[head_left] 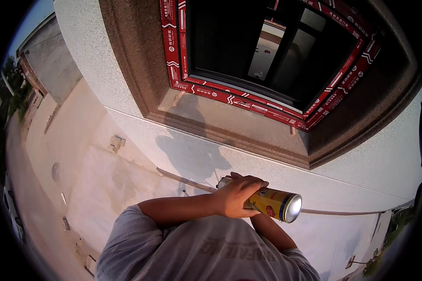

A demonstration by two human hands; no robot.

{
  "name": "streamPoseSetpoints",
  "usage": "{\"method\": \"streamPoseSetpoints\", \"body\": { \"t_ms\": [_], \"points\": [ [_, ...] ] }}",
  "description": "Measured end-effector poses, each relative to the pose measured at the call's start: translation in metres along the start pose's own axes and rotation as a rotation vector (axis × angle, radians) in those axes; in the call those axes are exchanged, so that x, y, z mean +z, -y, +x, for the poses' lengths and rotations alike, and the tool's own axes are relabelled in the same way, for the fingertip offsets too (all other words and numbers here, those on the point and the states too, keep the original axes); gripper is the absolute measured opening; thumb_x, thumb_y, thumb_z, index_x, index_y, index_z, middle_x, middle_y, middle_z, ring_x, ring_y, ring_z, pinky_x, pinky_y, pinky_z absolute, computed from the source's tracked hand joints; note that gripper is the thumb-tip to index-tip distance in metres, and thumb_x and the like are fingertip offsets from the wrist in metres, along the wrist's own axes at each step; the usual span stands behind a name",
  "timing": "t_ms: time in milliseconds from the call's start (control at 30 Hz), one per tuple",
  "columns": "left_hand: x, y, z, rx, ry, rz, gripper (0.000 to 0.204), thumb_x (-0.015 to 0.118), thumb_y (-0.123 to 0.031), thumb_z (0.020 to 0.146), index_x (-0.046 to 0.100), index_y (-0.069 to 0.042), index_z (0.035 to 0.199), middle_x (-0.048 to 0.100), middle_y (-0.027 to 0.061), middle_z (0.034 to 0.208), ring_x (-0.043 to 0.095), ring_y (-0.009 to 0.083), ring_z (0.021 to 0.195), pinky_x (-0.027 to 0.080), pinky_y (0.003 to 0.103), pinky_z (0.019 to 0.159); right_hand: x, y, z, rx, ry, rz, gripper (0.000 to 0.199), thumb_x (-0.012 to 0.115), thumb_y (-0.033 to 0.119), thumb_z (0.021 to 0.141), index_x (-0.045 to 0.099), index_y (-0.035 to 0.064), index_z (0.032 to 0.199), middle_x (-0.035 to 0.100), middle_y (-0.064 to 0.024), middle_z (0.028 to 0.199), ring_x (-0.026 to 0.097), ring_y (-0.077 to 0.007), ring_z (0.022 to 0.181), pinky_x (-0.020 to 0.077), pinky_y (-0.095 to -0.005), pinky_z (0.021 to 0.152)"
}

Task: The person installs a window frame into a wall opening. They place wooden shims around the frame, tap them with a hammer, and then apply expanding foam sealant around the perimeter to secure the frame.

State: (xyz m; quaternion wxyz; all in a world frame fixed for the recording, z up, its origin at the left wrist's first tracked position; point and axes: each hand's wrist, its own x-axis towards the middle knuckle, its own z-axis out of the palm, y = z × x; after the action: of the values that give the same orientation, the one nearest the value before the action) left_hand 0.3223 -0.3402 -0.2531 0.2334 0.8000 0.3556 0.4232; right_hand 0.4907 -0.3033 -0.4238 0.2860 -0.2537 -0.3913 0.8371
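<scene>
- My left hand (239, 194) is closed around the can (273, 203), fingers wrapped over its upper side—a firm-looking grip, with no gap I can see.
- The can lies on its side in front of my chest, its silver base (293, 209) pointing to my right; the other end shows a little past my knuckles.
- My right forearm (271, 232) runs up behind the can, but the right hand is hidden there—I cannot tell how far it is open or what it holds.
- Ahead is a white wall (342, 187), with a brown surround (136, 89) framing the window (234, 42).
- Red film (255, 107) covers the window's frame.
- A shadow (187, 150) falls across wall and sill (255, 123).
</scene>
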Motion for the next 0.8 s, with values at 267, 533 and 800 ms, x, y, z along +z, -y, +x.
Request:
{"method": "streamPoseSetpoints", "body": {
  "t_ms": [267, 533, 800],
  "points": [
    [-0.022, -0.022, -0.016, 0.277, -0.053, -0.09, 0.097, 0.095, -0.021, 0.07, 0.049, 0.004, 0.151, 0.059, 0.0229, 0.143, 0.064, 0.0399, 0.13, 0.053, 0.049, 0.11, 0.054, 0.02, 0.014, -0.067, -0.06, 0.047, 0.077, 0.092, 0.014, 0.087, 0.049, 0.0109, 0.151, 0.054, -0.0171, 0.158, 0.06, -0.0268, 0.139, 0.0502, -0.0418, 0.116],
    [-0.07, -0.025, -0.017, 0.39, -0.196, -0.209, 0.089, 0.087, -0.045, 0.09, 0.05, 0.0, 0.157, 0.051, 0.0234, 0.158, 0.053, 0.0391, 0.142, 0.044, 0.059, 0.116, 0.065, 0.049, 0.025, -0.282, -0.073, -0.071, 0.086, 0.099, 0.011, 0.079, 0.047, 0.0097, 0.148, 0.055, -0.0208, 0.156, 0.061, -0.0261, 0.136, 0.051, -0.0389, 0.114],
    [-0.077, 0.045, -0.057, -0.105, -0.309, -0.216, 0.05, 0.081, -0.013, 0.091, 0.062, 0.003, 0.134, 0.071, 0.0214, 0.128, 0.07, 0.0332, 0.118, 0.054, 0.044, 0.104, 0.034, 0.07, 0.02, -0.47, -0.081, -0.653, 0.112, 0.106, 0.019, 0.069, 0.037, 0.0084, 0.156, 0.058, -0.0134, 0.144, 0.059, -0.0226, 0.131, 0.0471, -0.0397, 0.112]
  ]
}}
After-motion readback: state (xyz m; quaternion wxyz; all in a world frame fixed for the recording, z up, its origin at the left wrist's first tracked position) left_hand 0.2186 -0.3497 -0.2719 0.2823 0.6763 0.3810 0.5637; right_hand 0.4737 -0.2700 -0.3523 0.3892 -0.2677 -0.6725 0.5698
